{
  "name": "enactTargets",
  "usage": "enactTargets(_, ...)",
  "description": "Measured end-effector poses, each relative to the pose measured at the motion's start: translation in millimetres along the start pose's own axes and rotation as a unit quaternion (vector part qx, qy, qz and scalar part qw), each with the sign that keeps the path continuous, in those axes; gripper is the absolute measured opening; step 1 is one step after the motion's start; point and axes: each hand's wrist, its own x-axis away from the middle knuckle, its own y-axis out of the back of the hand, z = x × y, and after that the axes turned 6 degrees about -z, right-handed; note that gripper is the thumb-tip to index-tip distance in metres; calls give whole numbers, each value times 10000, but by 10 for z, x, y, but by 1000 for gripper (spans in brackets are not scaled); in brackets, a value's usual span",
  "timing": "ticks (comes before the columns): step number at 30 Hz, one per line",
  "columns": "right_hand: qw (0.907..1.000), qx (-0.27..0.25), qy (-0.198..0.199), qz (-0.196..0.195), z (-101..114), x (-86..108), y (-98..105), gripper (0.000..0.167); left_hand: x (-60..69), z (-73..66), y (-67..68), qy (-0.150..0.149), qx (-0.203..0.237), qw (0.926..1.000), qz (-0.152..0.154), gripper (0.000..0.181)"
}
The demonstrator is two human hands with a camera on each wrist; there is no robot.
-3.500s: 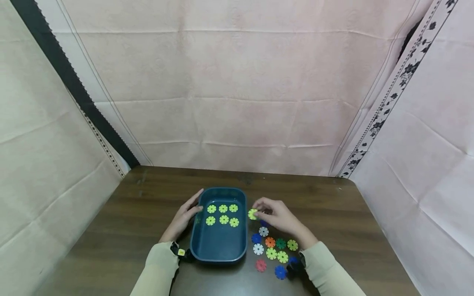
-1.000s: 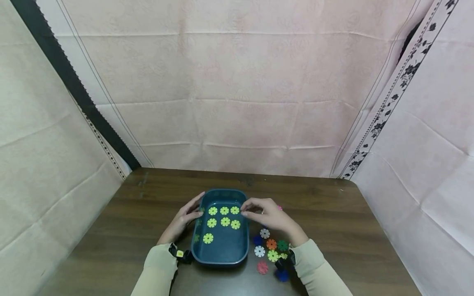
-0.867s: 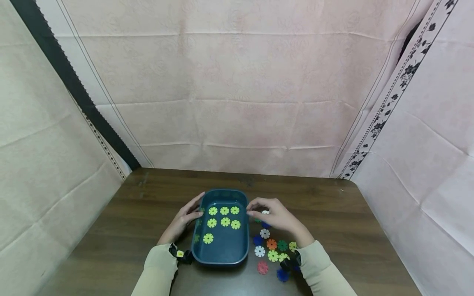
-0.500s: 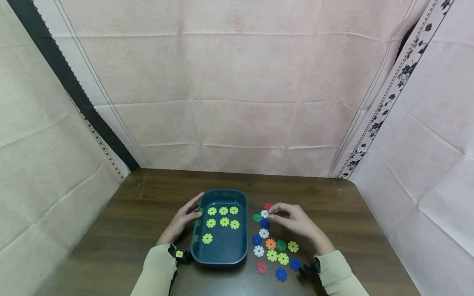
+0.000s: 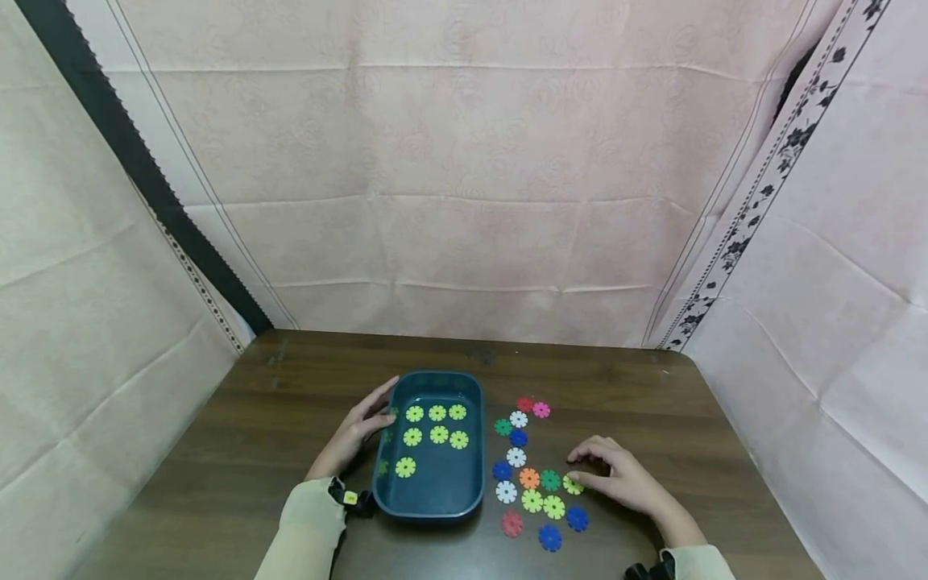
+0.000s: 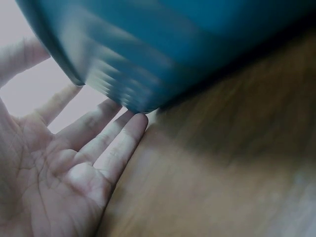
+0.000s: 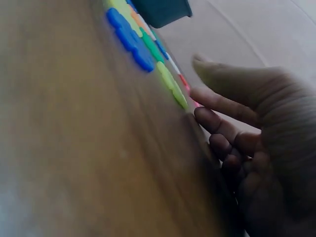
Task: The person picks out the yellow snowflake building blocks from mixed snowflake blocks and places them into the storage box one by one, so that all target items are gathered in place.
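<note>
Head view high, tilted down; wrist views low, close; tray [image 5: 429, 493] shared.

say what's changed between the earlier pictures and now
The right hand let go of a yellow-green flower-shaped plastic-looking piece, now in the blue rectangular tray, and moved right and back, to another such piece. The left hand and six other tray pieces stayed put.

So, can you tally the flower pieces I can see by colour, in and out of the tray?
Yellow flowers: 10 (7 inside the tray, 3 outside)
Blue flowers: 4
White flowers: 3
Red or pink flowers: 3
Green flowers: 2
Orange flower: 1
Total: 23
</note>
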Motion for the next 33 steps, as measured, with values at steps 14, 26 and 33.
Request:
enactTargets(14, 9992, 294, -136, -243, -28, -6, -80, 24, -11, 1, -16, 219, 127, 9996, -86, 63)
enactTargets(26, 9977, 312, -490, -345, -5, -21, -78, 31, -12, -24, -29, 272, 27, 9994, -192, 63)
enactTargets(33, 9942, 114, -621, -866, -42, -24, -93, 22, -15, -14, -27, 237, -32, 9996, -160, 64)
